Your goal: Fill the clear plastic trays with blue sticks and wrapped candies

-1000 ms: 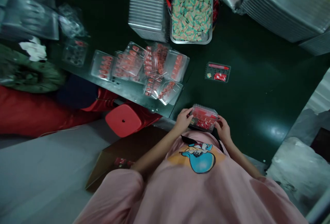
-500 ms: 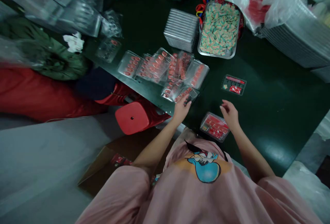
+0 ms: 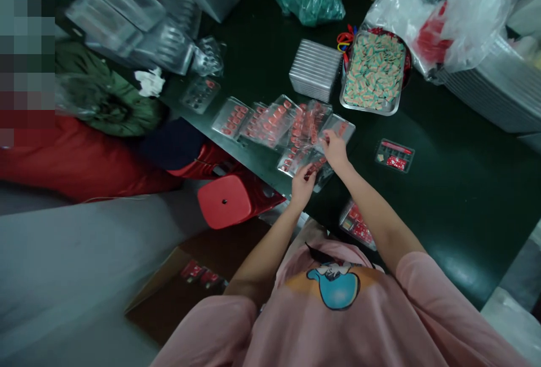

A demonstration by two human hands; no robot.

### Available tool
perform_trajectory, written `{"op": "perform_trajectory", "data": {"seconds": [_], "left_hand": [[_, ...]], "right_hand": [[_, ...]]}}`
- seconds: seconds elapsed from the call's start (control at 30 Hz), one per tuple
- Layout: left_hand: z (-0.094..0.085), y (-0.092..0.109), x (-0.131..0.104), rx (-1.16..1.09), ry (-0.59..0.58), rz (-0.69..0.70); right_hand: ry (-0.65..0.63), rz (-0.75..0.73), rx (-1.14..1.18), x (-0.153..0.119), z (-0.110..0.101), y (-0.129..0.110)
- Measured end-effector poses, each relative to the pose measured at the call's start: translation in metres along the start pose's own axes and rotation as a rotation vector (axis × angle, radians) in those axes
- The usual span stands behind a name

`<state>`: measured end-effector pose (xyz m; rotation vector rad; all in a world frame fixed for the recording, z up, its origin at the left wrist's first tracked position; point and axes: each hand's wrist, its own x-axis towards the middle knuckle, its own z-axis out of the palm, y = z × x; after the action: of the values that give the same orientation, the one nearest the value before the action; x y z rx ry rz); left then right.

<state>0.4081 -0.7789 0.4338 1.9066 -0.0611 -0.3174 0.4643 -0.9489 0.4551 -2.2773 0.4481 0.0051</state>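
Note:
My left hand [image 3: 303, 182] is closed on a clear pack of red pieces [image 3: 316, 165] at the near end of a spread of such packs [image 3: 274, 122]. Fingers bent, my right hand [image 3: 335, 150] is at the near edge of another clear pack [image 3: 344, 129], up and to the right of my left hand; whether it grips the pack is too small to tell. Partly under my right forearm lies a filled clear case [image 3: 357, 226]. Further right, a flat tray [image 3: 395, 155] holds a pink stick and a red packet.
Behind the packs stand a stack of clear trays [image 3: 316, 69] and a metal tray [image 3: 391, 112] of small green and tan pieces. Plastic bags line the back. A red stool [image 3: 224, 200] and a cardboard box [image 3: 169, 277] are at lower left.
My right hand has moved left, from beside the filled case to the spread of packs. My left hand stays at the near pack. The view has shifted slightly.

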Motion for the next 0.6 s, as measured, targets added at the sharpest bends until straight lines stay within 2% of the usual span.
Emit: {"op": "perform_trajectory", "data": {"seconds": [0.1,0.23,0.37,0.47,0.6], "left_hand": [[-0.007,-0.003,-0.004,-0.026,0.034,-0.053],[-0.014,-0.004,-0.006,-0.047,0.024,-0.076],[-0.017,-0.005,-0.006,-0.073,0.041,-0.109],[-0.017,-0.01,-0.004,-0.158,0.096,-0.166],[-0.014,-0.025,0.003,-0.244,0.162,-0.219]], "right_hand": [[-0.068,0.031,-0.032,0.008,0.014,-0.022],[-0.137,0.171,-0.024,0.013,0.033,-0.042],[-0.079,0.255,0.103,0.017,0.047,-0.043],[-0.016,0.265,0.151,0.014,0.044,-0.035],[0.026,0.273,0.228,-0.005,0.023,-0.016]]}}
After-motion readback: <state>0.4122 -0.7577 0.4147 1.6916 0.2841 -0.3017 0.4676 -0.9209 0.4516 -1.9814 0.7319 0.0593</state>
